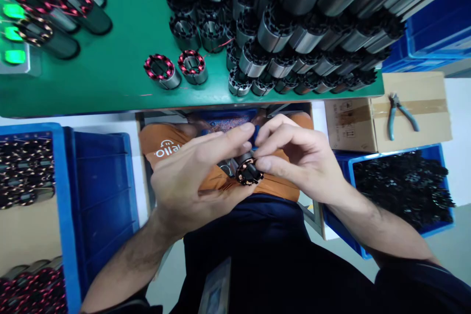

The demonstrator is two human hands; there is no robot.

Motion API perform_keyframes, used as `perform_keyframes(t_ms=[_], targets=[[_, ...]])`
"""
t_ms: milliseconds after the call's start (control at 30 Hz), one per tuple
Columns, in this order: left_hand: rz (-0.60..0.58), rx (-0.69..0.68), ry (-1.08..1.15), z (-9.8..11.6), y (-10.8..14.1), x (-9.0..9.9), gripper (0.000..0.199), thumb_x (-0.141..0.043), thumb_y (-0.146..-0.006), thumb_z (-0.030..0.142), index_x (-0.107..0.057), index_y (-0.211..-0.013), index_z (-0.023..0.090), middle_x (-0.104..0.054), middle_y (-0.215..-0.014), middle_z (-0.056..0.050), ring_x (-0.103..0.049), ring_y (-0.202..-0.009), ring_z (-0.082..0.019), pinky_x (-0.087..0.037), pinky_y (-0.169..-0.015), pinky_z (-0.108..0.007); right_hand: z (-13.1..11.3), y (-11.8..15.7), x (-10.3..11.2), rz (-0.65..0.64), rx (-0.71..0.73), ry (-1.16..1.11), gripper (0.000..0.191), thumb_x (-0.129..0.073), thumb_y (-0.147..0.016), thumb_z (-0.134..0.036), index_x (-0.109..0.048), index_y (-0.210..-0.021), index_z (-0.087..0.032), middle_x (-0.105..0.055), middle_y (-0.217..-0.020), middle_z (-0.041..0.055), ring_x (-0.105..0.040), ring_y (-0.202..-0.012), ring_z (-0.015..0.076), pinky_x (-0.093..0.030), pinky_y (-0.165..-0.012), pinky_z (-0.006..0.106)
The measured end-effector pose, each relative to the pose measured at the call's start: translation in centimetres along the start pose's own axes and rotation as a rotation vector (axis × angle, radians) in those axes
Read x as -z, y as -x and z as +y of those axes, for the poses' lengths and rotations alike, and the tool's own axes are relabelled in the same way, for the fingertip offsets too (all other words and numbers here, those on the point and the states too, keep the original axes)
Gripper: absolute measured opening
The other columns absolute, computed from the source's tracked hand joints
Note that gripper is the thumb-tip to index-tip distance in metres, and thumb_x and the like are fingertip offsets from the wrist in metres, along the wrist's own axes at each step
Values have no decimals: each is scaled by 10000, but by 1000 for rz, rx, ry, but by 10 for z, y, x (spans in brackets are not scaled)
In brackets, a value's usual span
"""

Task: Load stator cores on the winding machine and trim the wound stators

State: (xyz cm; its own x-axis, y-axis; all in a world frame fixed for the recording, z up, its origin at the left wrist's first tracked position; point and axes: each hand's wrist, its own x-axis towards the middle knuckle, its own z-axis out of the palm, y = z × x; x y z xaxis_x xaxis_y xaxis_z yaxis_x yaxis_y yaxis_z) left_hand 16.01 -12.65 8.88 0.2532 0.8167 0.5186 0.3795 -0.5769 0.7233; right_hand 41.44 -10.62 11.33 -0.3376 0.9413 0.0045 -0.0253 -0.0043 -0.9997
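Observation:
Above my lap I hold a motor stator [248, 170], a short metal cylinder with a black slotted end and copper-coloured windings, its open end tilted up toward me. My left hand [191, 176] grips it from the left, with the thumb stretched across above it and the other fingers underneath. From the right, my right hand [294, 157] has its thumb on the stator's rim and its fingers bent close beside it. The fingertips partly hide the stator's body. Whether a wire end lies between the right fingertips is too small to tell.
Stacked bare stators [272, 29] crowd the green bench [121, 78], near two red-wound stators [193, 66]. More wound ones [47, 32] stand far left. Blue bins [105, 196] flank me; the right bin holds black parts [401, 186]. Cutting pliers [399, 115] lie on a cardboard box [429, 88].

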Motion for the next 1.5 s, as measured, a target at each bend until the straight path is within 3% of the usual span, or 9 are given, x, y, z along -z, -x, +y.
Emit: perform_keyframes(t_ms=[67, 267, 500, 667, 833, 1000, 1100, 1233, 1500], targets=[[-4, -30, -20, 2, -1, 3, 802, -1092, -983, 421, -754, -1707, 476, -933, -1393, 50, -950, -1075, -291, -815, -1148, -523, -4, -2, 1, 31, -25, 4, 276, -1082, -1008, -531, -930, -1010, -301, -806, -982, 43, -736, -942, 243, -690, -949, 433], [128, 101, -136, 14, -11, 6, 342, -1097, -931, 400, -900, -1211, 390, -928, -1069, 74, -865, -924, -266, -750, -1213, -646, -8, 3, -5, 435, 0, -18, 302, -973, -1101, -561, -815, -1004, -322, -769, -998, 33, -734, -973, 243, -707, -1065, 460], [186, 173, -112, 17, -19, 1, 335, -1061, -952, 465, -873, -1212, 367, -912, -1066, 67, -842, -965, -261, -730, -1125, -714, 15, 14, -23, 201, 185, 176, 323, -1082, -964, -581, -954, -1169, -367, -818, -1016, 80, -751, -985, 315, -716, -944, 520], [131, 87, -169, 14, -14, 1, 289, -983, -1053, 373, -853, -1310, 383, -888, -1156, 62, -819, -1015, -241, -750, -1081, -619, 12, 12, -15, 185, 237, 210, 88, -1030, -1053, -405, -964, -1099, -370, -817, -989, 54, -743, -975, 289, -691, -1059, 533], [114, 95, -142, 12, -10, -9, 204, -807, -1201, 507, -773, -1349, 370, -785, -1240, -51, -774, -1200, -299, -714, -983, -575, -3, -1, -17, 199, 236, 151, 169, -1053, -1033, -429, -935, -978, -321, -779, -882, 27, -746, -908, 255, -705, -945, 463], [140, 19, -120, 13, -15, -14, 179, -734, -1218, 424, -671, -1320, 291, -732, -1176, -78, -760, -1176, -273, -703, -973, -507, -3, 1, -39, 308, -9, -151, 228, -1094, -993, -507, -970, -1002, -315, -808, -854, 3, -754, -758, 183, -697, -767, 338], [81, 21, -208, 10, -17, -13, 188, -734, -1214, 446, -650, -1125, 303, -674, -962, -31, -754, -962, -232, -682, -869, -460, 6, 12, -49, 292, -158, -296, 270, -1109, -964, -531, -1020, -1148, -355, -882, -989, 29, -821, -860, 200, -741, -840, 352], [144, -113, -250, 4, -13, -19, 252, -782, -1205, 514, -696, -1185, 277, -758, -1038, -70, -771, -1014, -253, -704, -894, -429, 17, 21, -52, 289, -150, -355, 159, -1098, -996, -440, -1030, -1139, -448, -916, -1105, 16, -853, -1060, 198, -731, -1000, 343], [143, -145, -254, 5, -5, -25, 206, -840, -1094, 301, -727, -1260, 254, -771, -1153, -90, -740, -1041, -250, -691, -932, -384, 16, 20, -36, 165, -47, -285, 140, -1006, -1090, -257, -993, -1162, -377, -864, -1092, -12, -792, -988, 152, -679, -915, 284]])
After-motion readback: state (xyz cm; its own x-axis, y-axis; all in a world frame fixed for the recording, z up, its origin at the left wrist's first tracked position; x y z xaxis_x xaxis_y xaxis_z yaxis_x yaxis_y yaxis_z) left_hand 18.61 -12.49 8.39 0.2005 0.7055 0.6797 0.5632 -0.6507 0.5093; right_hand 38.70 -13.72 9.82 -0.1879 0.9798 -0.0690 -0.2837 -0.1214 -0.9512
